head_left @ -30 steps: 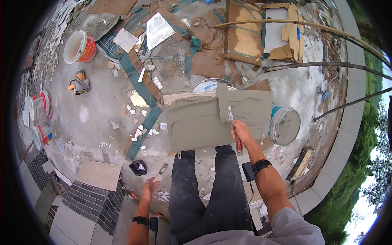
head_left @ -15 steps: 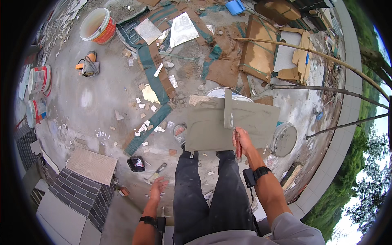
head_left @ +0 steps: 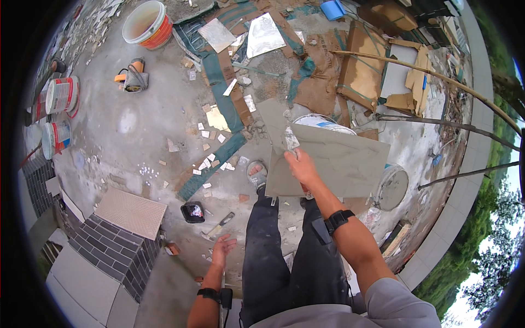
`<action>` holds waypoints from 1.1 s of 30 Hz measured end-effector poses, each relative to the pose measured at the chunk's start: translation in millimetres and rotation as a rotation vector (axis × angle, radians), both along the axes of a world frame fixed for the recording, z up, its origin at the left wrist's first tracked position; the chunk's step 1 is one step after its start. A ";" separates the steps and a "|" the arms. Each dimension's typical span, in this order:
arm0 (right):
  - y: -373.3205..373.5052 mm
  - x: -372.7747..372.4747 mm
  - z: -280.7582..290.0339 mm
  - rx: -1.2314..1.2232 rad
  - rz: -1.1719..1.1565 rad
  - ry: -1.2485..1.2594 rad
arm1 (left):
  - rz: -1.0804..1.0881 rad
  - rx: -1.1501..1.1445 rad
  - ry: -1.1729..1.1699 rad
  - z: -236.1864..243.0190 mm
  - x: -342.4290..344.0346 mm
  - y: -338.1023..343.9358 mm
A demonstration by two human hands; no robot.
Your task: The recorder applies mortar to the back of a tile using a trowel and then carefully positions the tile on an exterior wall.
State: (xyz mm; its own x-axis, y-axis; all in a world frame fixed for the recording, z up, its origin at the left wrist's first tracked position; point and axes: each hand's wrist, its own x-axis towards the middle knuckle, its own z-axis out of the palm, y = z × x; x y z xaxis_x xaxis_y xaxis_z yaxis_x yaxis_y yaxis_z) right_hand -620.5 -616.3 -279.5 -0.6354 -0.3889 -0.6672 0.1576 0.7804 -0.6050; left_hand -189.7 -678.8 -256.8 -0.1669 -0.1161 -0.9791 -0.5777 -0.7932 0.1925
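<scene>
A large rectangular tile (head_left: 342,164), coated with grey mortar, lies in front of my legs over a white bucket (head_left: 322,121) that shows behind its far edge. My right hand (head_left: 299,165) is closed round the handle of a trowel. Its long flat blade (head_left: 272,123), smeared with the same mortar, is over the tile's far left corner and sticks out past it. Off to the left of my knees, my left hand (head_left: 223,250) hangs with fingers apart and holds nothing. Nearest to it on the ground is a hammer (head_left: 220,225), close to a small black tray (head_left: 193,212).
A bucket of grey mortar (head_left: 392,188) stands right of the tile. Tile scraps (head_left: 210,161) litter the ground ahead. An orange power tool (head_left: 133,76) and a bucket (head_left: 149,26) are farther left. Cardboard boxes (head_left: 358,65) and long poles (head_left: 437,74) lie at right.
My right hand has moved left and away from me across the tile. The trowel blade has swung from the tile's middle to its far left corner. My left hand stays open.
</scene>
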 end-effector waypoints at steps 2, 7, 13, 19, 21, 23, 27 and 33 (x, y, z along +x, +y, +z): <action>40.0 16.1 15.8 0.112 0.199 0.170 | -0.007 -0.022 -0.001 1.2 10.0 -4.1; 46.2 43.4 -3.8 0.345 0.313 0.172 | -0.003 0.048 0.008 -15.9 -0.7 11.3; 2.7 59.3 -27.8 0.070 0.268 0.014 | -0.056 0.082 0.039 -5.1 -22.3 25.8; 107.5 60.8 4.0 0.318 0.214 0.307 | -0.094 0.041 0.008 5.9 -43.4 7.4; 160.4 34.5 0.1 0.408 0.157 0.321 | -0.118 0.038 0.028 3.7 -54.3 2.1; 205.4 12.5 -0.5 0.483 0.066 0.357 | -0.134 0.034 0.031 5.0 -61.2 0.2; 294.2 -23.9 -23.7 0.605 -0.076 0.565 | -0.243 0.037 0.074 2.7 -78.5 3.7; 205.8 12.6 -15.5 -0.337 -1.160 -0.400 | -0.330 0.037 0.024 2.3 -71.8 5.4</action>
State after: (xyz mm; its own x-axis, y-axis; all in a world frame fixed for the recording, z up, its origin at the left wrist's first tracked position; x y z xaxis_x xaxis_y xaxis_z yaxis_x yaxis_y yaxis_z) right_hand -607.9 -410.4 -294.9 -0.4932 0.0710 -0.8670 0.8586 -0.1200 -0.4983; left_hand -261.4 -673.4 -254.5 -0.2125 -0.0166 -0.9770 -0.8005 -0.5704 0.1838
